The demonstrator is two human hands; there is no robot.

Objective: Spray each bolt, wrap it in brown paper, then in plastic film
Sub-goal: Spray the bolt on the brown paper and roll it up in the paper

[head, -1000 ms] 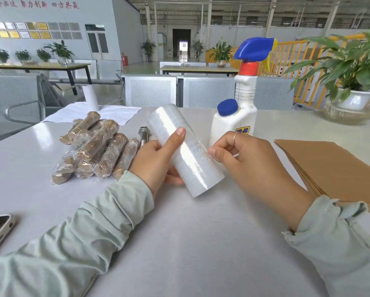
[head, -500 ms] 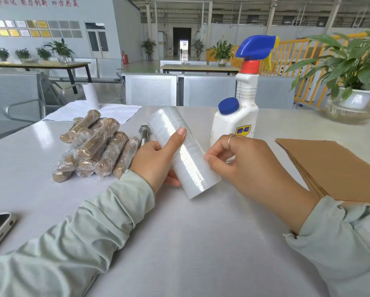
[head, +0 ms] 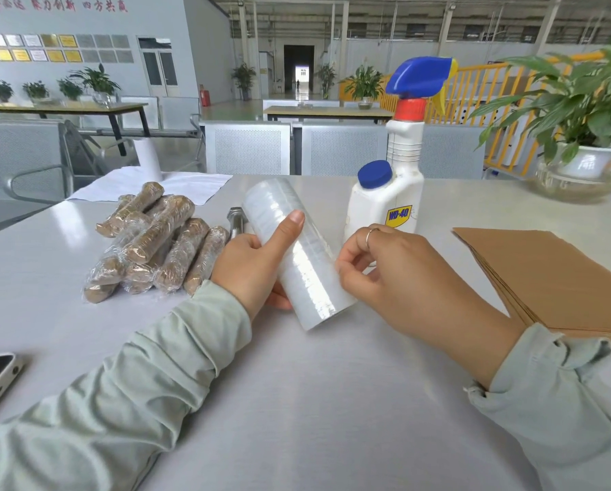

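Left hand (head: pixel 251 267): I grip the film roll (head: pixel 297 256), tilted above the worktop (head: pixel 332 402).
Right hand (head: pixel 385 271): my fingertips (head: pixel 343 274) pick at the roll's side.
Wrapped bolts (head: pixel 155 242): piled to my left.
Bare bolt (head: pixel 236 221): behind the roll.

A factory hall or industrial workshop lobby: high steel roof trusses (head: pixel 403 8) at twelve o'clock, yellow safety railing (head: pixel 481 101) at one o'clock, framed plaques (head: pixel 49 47) on the wall at ten o'clock, perforated metal benches (head: pixel 247 147) and potted plants (head: pixel 364 83) beyond a grey table (head: pixel 332 402).
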